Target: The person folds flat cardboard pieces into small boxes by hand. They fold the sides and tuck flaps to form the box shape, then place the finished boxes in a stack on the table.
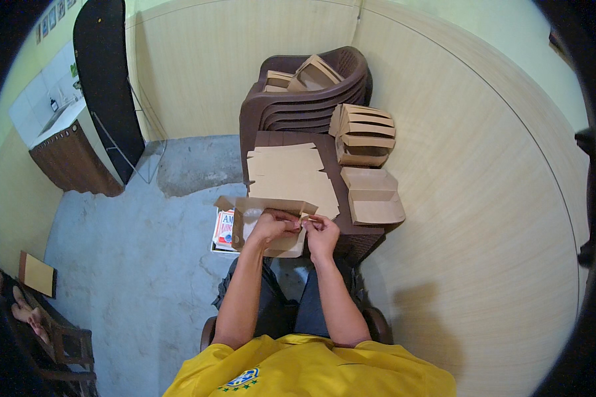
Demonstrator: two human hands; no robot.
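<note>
A partly folded brown cardboard box (245,204) is in front of me, over my lap, with its long flap raised on the far side. My left hand (276,227) reaches into it, fingers closed at its right end. From the right, my right hand (322,235) pinches the same corner, where a small tab stands up between both hands. The fingertips partly hide that tab. Just beyond the box lie flat, die-cut cardboard blanks (288,169) on a brown plastic chair seat (288,138).
Brown stacked chairs (298,109) hold folded boxes (316,74) on top. More folded boxes (366,137) and an open box (375,198) stand along the right side by the wall. A white printed carton (223,229) sits at left. Another person's bare feet (30,314) show far left.
</note>
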